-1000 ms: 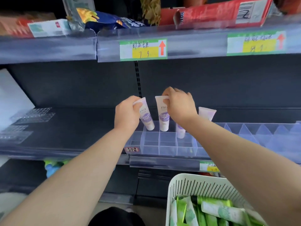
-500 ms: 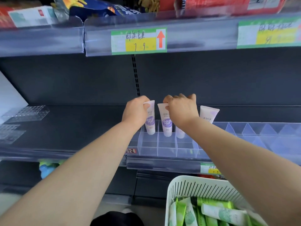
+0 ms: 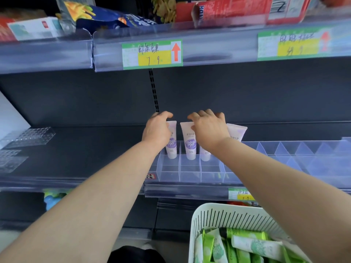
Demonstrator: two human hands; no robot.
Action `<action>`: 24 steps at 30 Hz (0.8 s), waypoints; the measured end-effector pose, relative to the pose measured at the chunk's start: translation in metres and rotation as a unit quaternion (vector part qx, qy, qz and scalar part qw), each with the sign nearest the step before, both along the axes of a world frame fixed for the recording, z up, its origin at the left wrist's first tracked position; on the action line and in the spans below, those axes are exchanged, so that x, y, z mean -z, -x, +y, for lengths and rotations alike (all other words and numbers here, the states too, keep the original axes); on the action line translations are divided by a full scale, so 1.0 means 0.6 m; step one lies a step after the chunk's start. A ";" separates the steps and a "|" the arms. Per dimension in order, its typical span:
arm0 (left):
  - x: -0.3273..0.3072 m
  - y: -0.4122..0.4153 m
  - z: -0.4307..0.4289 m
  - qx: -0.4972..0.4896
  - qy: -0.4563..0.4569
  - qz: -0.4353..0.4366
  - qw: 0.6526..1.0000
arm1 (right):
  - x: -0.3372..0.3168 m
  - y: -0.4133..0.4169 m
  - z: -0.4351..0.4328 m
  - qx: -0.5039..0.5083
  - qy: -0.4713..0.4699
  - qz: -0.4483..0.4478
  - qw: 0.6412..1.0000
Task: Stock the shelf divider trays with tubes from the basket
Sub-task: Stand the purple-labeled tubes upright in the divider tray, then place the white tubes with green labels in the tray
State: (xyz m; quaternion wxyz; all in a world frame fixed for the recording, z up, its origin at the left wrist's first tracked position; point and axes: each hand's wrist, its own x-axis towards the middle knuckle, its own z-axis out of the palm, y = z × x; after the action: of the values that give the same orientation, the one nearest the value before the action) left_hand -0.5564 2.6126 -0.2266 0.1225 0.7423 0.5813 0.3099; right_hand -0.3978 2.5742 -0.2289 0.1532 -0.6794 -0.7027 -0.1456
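Note:
Several white tubes with purple labels stand upright in the back row of a clear divider tray (image 3: 190, 174) on the middle shelf. My left hand (image 3: 157, 130) pinches the top left corner of the leftmost tube (image 3: 172, 144). My right hand (image 3: 209, 128) pinches the top right corner of the second tube (image 3: 190, 143). A third tube (image 3: 205, 155) shows under my right wrist, and a fourth (image 3: 237, 132) stands just right of that hand. A white slotted basket (image 3: 228, 208) at the bottom right holds several green tubes (image 3: 248, 245).
The tray's front cells and a second divider tray (image 3: 303, 154) to the right hold nothing. Clear bumpy sheets (image 3: 28, 135) lie on the dark shelf at left. The upper shelf carries snack bags and boxes behind price tags (image 3: 152, 54).
The left tube went from tilted to upright in its cell. Both hands now sit at the tubes' top corners with fingers lifted. The view has shifted a little.

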 end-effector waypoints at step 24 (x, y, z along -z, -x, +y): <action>0.088 -0.094 -0.266 0.157 -0.006 0.079 0.984 | 0.133 -0.109 -0.352 0.017 0.039 0.006 0.999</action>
State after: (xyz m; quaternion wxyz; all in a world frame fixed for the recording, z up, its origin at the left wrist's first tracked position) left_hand -0.4998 2.4527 -0.2795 0.1188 0.8473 0.4635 0.2305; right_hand -0.3326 2.3630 -0.3086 0.1282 -0.6976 -0.6952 -0.1169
